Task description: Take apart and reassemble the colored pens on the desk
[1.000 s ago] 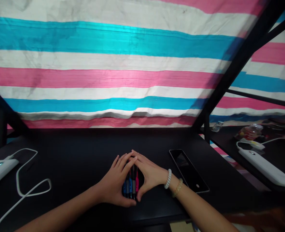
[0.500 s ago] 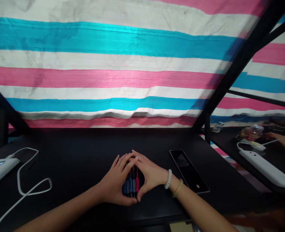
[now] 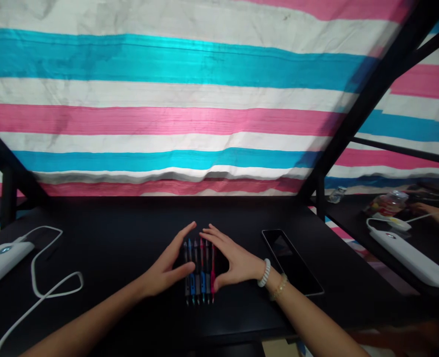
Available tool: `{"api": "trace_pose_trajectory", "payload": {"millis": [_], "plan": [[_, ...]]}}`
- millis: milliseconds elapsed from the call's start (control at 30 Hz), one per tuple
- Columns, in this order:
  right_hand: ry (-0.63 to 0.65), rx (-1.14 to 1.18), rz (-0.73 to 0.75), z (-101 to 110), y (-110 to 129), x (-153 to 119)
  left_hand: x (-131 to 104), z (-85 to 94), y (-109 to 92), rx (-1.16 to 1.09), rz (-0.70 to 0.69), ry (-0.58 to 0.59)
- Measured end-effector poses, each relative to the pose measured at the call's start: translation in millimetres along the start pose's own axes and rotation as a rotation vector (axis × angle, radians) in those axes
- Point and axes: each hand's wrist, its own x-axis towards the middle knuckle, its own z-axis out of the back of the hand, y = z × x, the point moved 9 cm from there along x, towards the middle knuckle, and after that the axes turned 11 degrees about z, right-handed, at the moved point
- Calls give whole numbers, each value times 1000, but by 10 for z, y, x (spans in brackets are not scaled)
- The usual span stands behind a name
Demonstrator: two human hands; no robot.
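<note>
Fingers spread, the left hand and right hand flank the pens. Alignment seems in hand; further squaring calls for light, even pressure.

The striped sheet glowed brightest at twelve o'clock. The tabletop lay dim, blur softening three o'clock.

Pens on the table
Left of the pens lies a cable; right of them, a phone; behind them, a sheet.

Pens, phone on black table
</note>
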Motion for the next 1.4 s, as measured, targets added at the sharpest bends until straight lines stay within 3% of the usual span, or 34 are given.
{"api": "trace_pose_trajectory", "payload": {"millis": [100, 167, 267, 467, 633, 967, 1167, 1267, 1400], "plan": [[-211, 18, -18, 193, 23, -26, 19, 175, -45, 47, -36, 65], [-380, 12, -38, 322, 23, -58, 7, 185, -114, 136, -109, 176], [-578, 11, -90, 450, -11, -121, -12, 181, -149, 241, -135, 248], [-746, 116, -236, 528, -150, -224, -44, 108, -180, 388, -181, 237], [-767, 219, -311, 485, -230, -252, -18, 77, -130, 510, -184, 205], [-757, 279, -301, 446, -196, -225, -11, 27, -72, 603, -215, 182], [-732, 350, -300, 420, -152, -197, -8, 156, -98, 601, -196, 187], [-640, 394, -260, 355, -80, -135, -4, 251, -192, 544, -222, 72], [-397, 339, -155, 213, 132, -21, -67, 259, -309, 561, -332, -173]]}}
